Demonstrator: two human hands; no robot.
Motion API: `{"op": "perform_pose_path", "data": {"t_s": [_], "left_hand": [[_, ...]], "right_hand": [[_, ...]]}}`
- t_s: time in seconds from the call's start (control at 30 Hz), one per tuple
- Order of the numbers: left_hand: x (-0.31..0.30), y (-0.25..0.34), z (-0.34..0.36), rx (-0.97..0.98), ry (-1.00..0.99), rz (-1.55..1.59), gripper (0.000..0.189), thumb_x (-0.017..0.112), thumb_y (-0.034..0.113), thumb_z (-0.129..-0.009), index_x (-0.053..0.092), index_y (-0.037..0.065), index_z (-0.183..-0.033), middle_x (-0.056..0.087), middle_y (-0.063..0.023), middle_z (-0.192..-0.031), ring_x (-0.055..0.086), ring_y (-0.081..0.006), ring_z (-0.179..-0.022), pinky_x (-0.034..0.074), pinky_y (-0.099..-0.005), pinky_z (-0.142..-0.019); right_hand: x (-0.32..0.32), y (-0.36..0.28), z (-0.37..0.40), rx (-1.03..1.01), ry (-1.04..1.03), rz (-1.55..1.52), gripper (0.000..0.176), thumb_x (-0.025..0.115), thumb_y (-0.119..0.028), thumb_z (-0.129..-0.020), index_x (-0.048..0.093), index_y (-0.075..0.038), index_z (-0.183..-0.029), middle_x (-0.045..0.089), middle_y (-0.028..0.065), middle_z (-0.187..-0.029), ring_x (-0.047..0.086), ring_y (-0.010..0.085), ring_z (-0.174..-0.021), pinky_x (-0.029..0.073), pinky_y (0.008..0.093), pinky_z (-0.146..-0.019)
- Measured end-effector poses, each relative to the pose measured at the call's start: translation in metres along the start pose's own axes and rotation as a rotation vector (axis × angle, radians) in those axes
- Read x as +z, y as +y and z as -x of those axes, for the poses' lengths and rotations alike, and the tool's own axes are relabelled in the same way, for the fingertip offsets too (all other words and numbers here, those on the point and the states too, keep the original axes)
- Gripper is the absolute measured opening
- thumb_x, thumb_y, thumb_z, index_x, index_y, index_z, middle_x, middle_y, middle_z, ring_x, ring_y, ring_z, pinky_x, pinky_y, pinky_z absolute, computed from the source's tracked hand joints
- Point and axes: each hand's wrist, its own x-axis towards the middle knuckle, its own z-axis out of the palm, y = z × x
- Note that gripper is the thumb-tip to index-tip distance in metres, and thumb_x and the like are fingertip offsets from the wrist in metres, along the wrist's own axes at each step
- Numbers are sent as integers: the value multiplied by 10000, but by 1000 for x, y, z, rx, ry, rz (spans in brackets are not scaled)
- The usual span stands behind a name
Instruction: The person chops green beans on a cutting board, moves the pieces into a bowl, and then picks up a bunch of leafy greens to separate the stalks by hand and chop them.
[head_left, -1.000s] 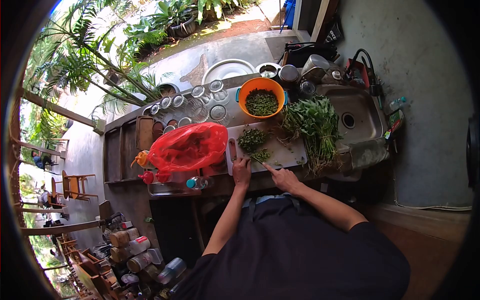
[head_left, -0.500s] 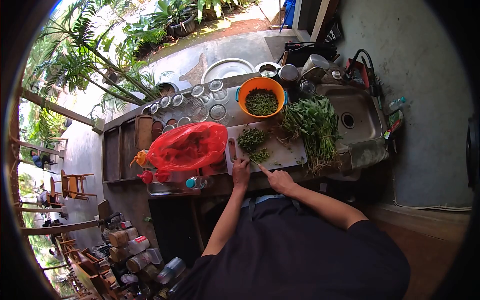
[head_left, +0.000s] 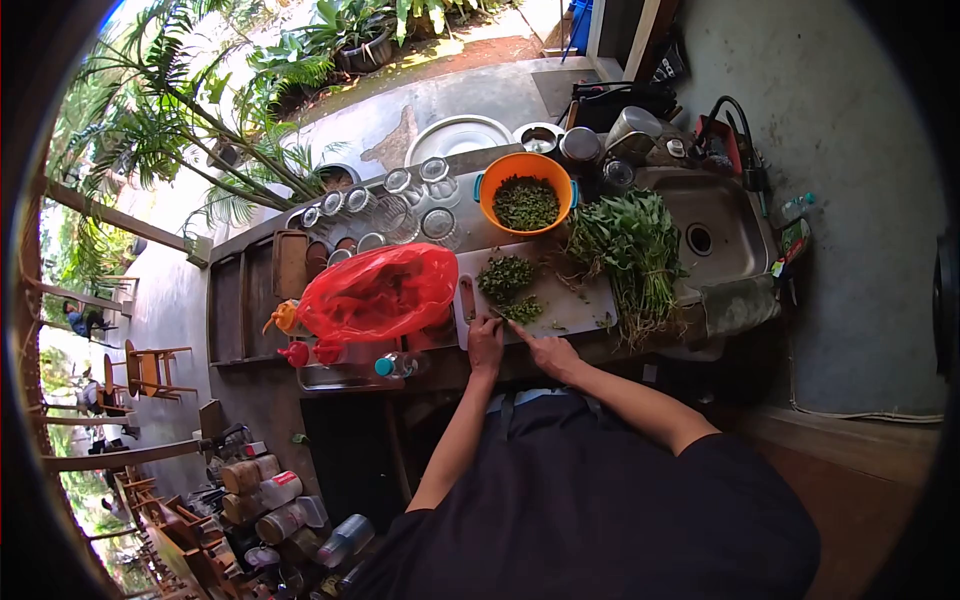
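Note:
A white cutting board (head_left: 570,305) lies on the counter with a pile of chopped greens (head_left: 505,275) on it. My left hand (head_left: 486,343) rests at the board's near edge, fingers pressing a small bunch of greens (head_left: 520,311). My right hand (head_left: 551,352) sits just to its right, gripping a knife whose blade reaches to that bunch. A large bundle of leafy stalks (head_left: 632,250) lies across the board's right end. An orange bowl (head_left: 484,190) behind the board holds more chopped greens.
A red plastic bag (head_left: 378,292) lies left of the board. Several upturned glasses (head_left: 400,205) stand behind it. A steel sink (head_left: 725,215) with pots is at right. Bottles (head_left: 396,366) stand at the counter's near edge. Plants and chairs fill the left.
My right hand has shifted left toward my left hand, bringing the knife closer onto the small bunch of greens. The view has drifted slightly.

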Motion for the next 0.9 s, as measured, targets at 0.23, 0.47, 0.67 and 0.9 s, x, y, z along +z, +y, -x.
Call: {"op": "perform_pose_path", "data": {"t_s": [0.23, 0.47, 0.67, 0.9], "left_hand": [[1, -9, 2, -86, -10, 33, 115, 703, 75, -814, 734, 37, -918, 645, -135, -906, 638, -332, -877, 510, -405, -793], [-3, -4, 1, -29, -61, -25, 112, 706, 89, -813, 734, 33, -906, 648, -130, -920, 635, -322, -899, 510, -403, -807], [-9, 0, 2, -8, -70, -58, 118, 707, 89, -815, 743, 36, -915, 653, -126, -932, 640, -308, -916, 509, -398, -819], [-5, -7, 1, 11, -46, -32, 114, 700, 62, -814, 739, 25, -914, 657, -132, -907, 649, -319, -883, 513, -400, -779]], "right_hand": [[0, 13, 20, 1, -28, -16, 831, 464, -108, -891, 56, -335, -1578, 662, 222, -765, 654, 406, -665, 534, 528, -649], [-22, 8, 33, 38, -61, -61, 791, 481, -134, -914, 94, -332, -1575, 637, 223, -725, 632, 419, -650, 520, 550, -654], [-35, -9, 33, 62, -91, -85, 717, 444, -144, -937, 154, -314, -1571, 661, 245, -816, 664, 436, -767, 534, 549, -748], [-29, -9, 25, 74, -117, -69, 724, 445, -132, -920, 176, -306, -1569, 665, 238, -821, 671, 431, -779, 537, 546, -759]]}}
